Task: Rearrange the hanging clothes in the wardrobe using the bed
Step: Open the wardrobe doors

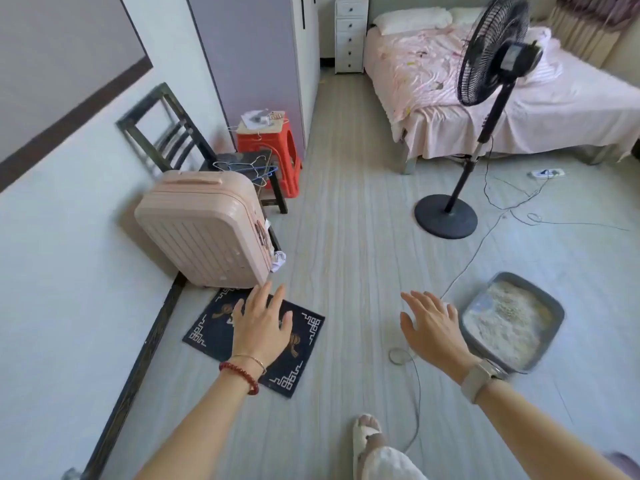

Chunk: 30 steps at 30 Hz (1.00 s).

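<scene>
Both hands out front, holding nothing: left hand point(260, 322) at 7 o'clock w/ fingers straight and spread over 1 dark mat point(221, 327), right hand point(433, 327) at 5 o'clock, fingers spread too, just beside 1 grey litter tray point(550, 315). Wardrobe point(256, 60) at 11 o'clock, doors closed so no clothes visible; 1 bed point(450, 109) w/ pink sheet at 1 o'clock, 1 standing fan point(491, 57) in front of it. Approx 9–10 o'clock: 1 pink suitcase point(204, 230), 1 dark chair point(162, 133) w/ a few wire hangers point(242, 167) on its seat (count unclear), 1 red stool point(273, 147).

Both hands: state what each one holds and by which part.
Nothing is held. The left hand and right hand are open, fingers spread, above the floor.
</scene>
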### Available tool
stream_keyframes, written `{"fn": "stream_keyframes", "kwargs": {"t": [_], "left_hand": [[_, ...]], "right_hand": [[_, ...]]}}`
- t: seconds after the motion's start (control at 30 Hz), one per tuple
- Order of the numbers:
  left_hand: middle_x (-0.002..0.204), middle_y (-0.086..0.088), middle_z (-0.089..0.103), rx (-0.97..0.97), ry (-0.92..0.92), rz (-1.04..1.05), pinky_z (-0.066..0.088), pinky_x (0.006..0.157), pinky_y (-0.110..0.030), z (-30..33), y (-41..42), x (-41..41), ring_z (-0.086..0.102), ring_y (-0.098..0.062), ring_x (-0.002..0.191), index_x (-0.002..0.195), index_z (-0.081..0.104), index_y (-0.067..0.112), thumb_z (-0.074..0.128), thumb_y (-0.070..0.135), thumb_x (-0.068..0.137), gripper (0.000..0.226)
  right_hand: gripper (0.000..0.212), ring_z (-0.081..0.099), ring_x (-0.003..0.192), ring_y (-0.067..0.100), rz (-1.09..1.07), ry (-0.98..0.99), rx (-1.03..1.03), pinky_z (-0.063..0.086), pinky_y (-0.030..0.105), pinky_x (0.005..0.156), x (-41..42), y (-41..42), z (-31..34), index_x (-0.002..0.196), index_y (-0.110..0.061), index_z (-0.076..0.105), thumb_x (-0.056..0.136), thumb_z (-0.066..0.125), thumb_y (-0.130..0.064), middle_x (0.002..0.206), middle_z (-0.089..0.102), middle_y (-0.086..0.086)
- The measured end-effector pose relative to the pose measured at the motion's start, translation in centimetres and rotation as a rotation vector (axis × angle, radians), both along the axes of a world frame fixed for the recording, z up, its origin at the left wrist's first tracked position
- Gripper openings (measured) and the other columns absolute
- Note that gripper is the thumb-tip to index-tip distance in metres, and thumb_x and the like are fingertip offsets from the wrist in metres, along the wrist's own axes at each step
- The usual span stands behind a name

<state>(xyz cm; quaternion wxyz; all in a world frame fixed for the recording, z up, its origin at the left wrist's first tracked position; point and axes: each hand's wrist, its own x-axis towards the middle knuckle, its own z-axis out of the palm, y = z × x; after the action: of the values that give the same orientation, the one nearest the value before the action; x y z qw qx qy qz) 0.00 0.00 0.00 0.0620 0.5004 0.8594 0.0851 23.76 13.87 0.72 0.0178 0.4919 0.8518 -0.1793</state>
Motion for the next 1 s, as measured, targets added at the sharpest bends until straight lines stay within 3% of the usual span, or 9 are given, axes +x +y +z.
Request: {"fn": "stream_keyframes", "kwargs": {"t": [0.1, 0.2, 0.33, 0.43, 0.67, 1.0], "left_hand": [[0.138, -0.013, 0.044, 0.068, 0.043, -0.009, 0.030, 0.104, -0.054, -1.0, 3.7, -2.9, 0.038, -0.030, 0.129, 0.126, 0.052, 0.013, 0.051, 0.029, 0.089, 0.040], [0.138, -0.011, 0.045, 0.062, 0.027, -0.036, 0.033, 0.102, -0.052, -1.1, 9.5, -5.2, 0.041, -0.029, 0.127, 0.129, 0.050, 0.012, 0.054, 0.028, 0.089, 0.043], [0.151, -0.003, 0.025, 0.021, 0.023, -0.080, 0.018, 0.112, -0.045, -0.4, 19.7, -7.8, 0.019, -0.020, 0.139, 0.143, 0.030, 0.020, 0.037, 0.036, 0.096, 0.050], [0.152, -0.004, 0.021, 0.015, 0.002, -0.104, 0.014, 0.113, -0.046, 1.6, 28.7, -10.2, 0.016, -0.019, 0.140, 0.144, 0.025, 0.020, 0.035, 0.036, 0.097, 0.051], [0.124, -0.014, 0.056, 0.184, -0.057, -0.112, 0.038, 0.096, -0.050, 3.5, 43.3, -15.7, 0.052, -0.033, 0.116, 0.123, 0.056, 0.006, 0.041, 0.035, 0.081, 0.053], [0.139, -0.006, 0.042, 0.117, -0.053, -0.075, 0.030, 0.105, -0.046, 1.2, 61.3, -28.3, 0.037, -0.023, 0.130, 0.135, 0.043, 0.015, 0.043, 0.035, 0.091, 0.048]], "right_hand": [[0.046, 0.013, 0.141, 0.017, -0.018, 0.018, 0.018, 0.007, 0.046, 0.115, -2.1, 3.5, -0.5, 0.142, -0.024, 0.028, 0.097, 0.030, -0.035, 0.150, 0.027, -0.003], [0.045, 0.012, 0.141, 0.017, -0.018, 0.067, 0.014, 0.005, 0.046, 0.115, -4.9, 8.2, -0.9, 0.141, -0.023, 0.029, 0.098, 0.028, -0.036, 0.149, 0.028, -0.002], [0.045, 0.012, 0.141, 0.018, -0.041, 0.109, 0.011, 0.006, 0.047, 0.115, -8.3, 16.8, -1.0, 0.141, -0.022, 0.029, 0.098, 0.028, -0.035, 0.149, 0.029, -0.002], [0.045, 0.013, 0.141, 0.018, -0.036, 0.115, 0.002, 0.008, 0.047, 0.115, -11.1, 24.3, 0.2, 0.141, -0.020, 0.029, 0.098, 0.029, -0.034, 0.148, 0.030, -0.003], [0.041, 0.025, 0.136, 0.015, -0.006, 0.121, 0.018, 0.013, 0.042, 0.115, -17.9, 39.1, 2.8, 0.136, -0.021, 0.039, 0.098, 0.031, -0.034, 0.141, 0.042, -0.005], [0.044, 0.024, 0.136, 0.016, 0.061, 0.125, 0.008, 0.016, 0.042, 0.114, -31.1, 57.9, 0.8, 0.140, -0.021, 0.032, 0.098, 0.031, -0.034, 0.144, 0.036, -0.004]]}}
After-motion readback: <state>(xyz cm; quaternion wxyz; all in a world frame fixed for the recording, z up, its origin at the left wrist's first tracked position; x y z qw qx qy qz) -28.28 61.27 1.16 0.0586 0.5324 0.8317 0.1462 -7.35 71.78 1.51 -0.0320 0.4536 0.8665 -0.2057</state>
